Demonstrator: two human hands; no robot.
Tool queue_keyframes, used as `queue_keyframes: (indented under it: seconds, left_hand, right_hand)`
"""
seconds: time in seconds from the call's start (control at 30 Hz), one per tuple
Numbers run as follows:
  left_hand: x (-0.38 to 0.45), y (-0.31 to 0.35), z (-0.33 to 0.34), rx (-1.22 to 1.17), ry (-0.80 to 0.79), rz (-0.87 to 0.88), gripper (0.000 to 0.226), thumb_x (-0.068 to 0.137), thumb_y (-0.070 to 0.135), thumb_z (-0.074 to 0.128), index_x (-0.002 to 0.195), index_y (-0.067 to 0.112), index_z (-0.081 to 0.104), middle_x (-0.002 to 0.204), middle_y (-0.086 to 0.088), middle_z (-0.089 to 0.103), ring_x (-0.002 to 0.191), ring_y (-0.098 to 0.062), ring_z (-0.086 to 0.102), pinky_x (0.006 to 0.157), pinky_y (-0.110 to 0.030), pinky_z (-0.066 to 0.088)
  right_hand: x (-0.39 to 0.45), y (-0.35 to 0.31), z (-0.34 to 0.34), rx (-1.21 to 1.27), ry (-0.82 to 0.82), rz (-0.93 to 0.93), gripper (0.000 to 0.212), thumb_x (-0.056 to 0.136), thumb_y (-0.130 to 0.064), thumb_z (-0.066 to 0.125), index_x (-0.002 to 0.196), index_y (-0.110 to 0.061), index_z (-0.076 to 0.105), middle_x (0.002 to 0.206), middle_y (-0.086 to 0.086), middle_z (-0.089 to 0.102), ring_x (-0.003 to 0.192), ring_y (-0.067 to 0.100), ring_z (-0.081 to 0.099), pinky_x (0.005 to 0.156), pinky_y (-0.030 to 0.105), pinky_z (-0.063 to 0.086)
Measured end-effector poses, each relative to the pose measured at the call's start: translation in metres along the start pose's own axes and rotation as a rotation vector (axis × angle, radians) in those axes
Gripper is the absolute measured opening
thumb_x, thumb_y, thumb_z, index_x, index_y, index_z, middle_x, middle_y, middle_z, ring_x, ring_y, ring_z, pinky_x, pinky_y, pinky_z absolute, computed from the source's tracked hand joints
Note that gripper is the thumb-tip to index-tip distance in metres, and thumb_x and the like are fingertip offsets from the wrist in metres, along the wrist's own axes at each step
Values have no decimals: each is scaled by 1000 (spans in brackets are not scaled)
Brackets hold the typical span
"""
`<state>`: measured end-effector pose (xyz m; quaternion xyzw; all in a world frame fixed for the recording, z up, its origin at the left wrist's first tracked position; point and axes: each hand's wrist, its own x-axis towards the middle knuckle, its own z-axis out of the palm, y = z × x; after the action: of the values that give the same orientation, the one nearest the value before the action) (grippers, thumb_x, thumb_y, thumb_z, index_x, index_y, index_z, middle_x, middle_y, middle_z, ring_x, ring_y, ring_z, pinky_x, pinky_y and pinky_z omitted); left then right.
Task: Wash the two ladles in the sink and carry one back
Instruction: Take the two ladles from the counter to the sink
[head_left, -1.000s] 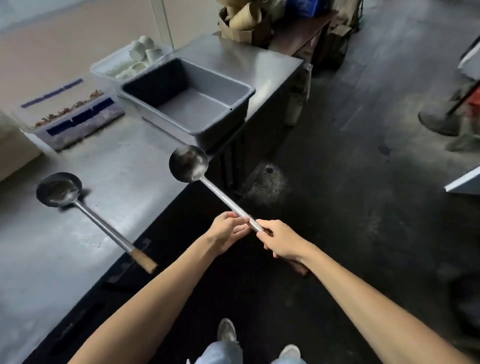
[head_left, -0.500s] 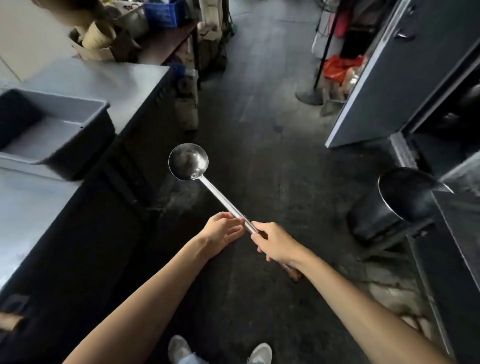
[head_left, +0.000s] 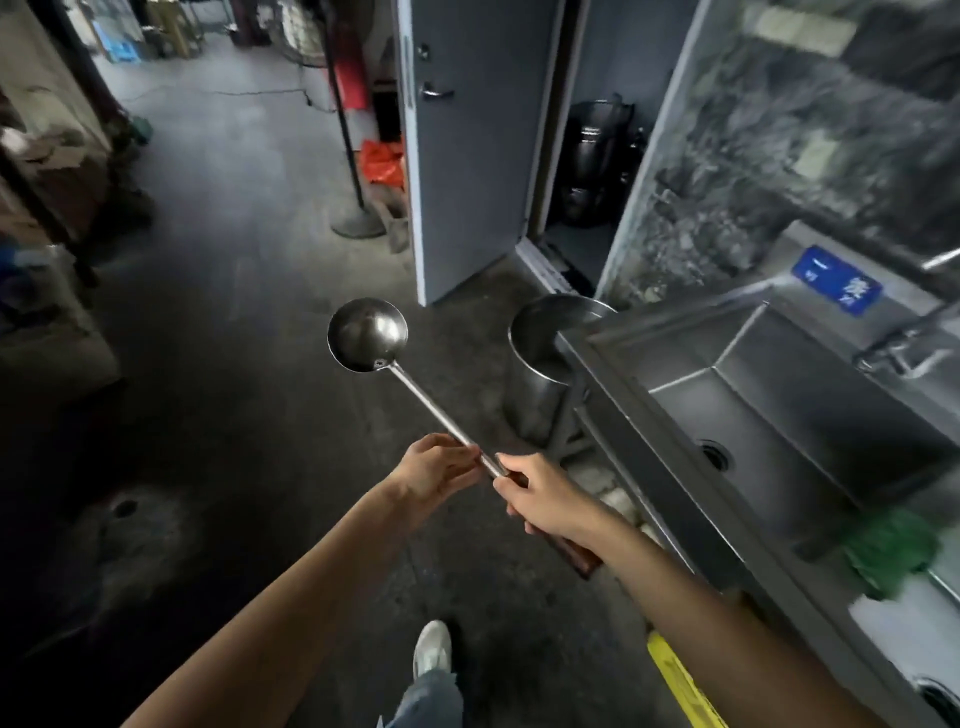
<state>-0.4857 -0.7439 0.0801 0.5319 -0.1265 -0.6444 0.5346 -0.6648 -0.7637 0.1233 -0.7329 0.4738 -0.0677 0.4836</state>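
Note:
I hold one steel ladle (head_left: 368, 335) out in front of me, its bowl up and to the left over the dark floor. My left hand (head_left: 439, 470) grips the metal shaft. My right hand (head_left: 540, 499) grips the wooden handle just behind it, and the handle's end sticks out below my wrist. The steel sink (head_left: 779, 415) is to my right, its basin bare with a drain hole. The second ladle is out of view.
A tall steel pot (head_left: 535, 364) stands on the floor at the sink's left end. A faucet (head_left: 904, 343) sits at the sink's back, a green cloth (head_left: 888, 556) on its near rim. A grey door (head_left: 462, 156) stands open ahead; a pole stand (head_left: 353, 218) is beside it.
The view has swung right, away from the steel table with the grey tub and the other ladle, to the sink. Both hands keep the same grip on the ladle.

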Motion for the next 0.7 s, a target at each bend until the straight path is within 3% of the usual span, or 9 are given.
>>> queue_keyframes:
  seconds: [0.1,0.3,0.47,0.6,0.7]
  left_hand:
    - [42,3,54,62,-78,-34,21,87,-9,65,104,-2,54,101,-25,64,86,-28,68,79,-35,61]
    - [133,13,164,198,-261,-104,35,87,-9,64,120,-7,53,112,-30,66,86,-28,71,75,-33,63]
    - [188,16,253,325,-441,-146,21,90,-12,55,111,-5,56,99,-26,67,72,-24,72,66,-28,62]
    - [215,4,312,435,-554,-198,11,92,-10,54,98,-3,59,87,-17,71,75,-22,74,74,-27,62]
    - [231,-14,351,506,-632,-259,10,92,-6,56,97,-2,64,90,-14,72,92,-26,73,89,-32,59]
  right_hand:
    - [6,24,-46,55,76,27,47,105,-20,49,151,-15,43,76,3,58,61,8,56,45,20,47]
    - [36,80,-136,121,290,97,28,101,-21,51,125,-22,65,60,-9,58,46,-1,53,49,23,44]
    - [48,115,-195,163,508,176,18,101,-29,58,91,-21,71,51,-11,55,46,0,46,50,29,37]
    - [44,137,-226,223,615,274,15,103,-21,54,98,-19,69,63,-4,60,45,0,52,45,21,45]
    - [41,160,-242,291,705,363,14,102,-16,54,106,-13,68,72,9,62,57,15,61,46,26,55]
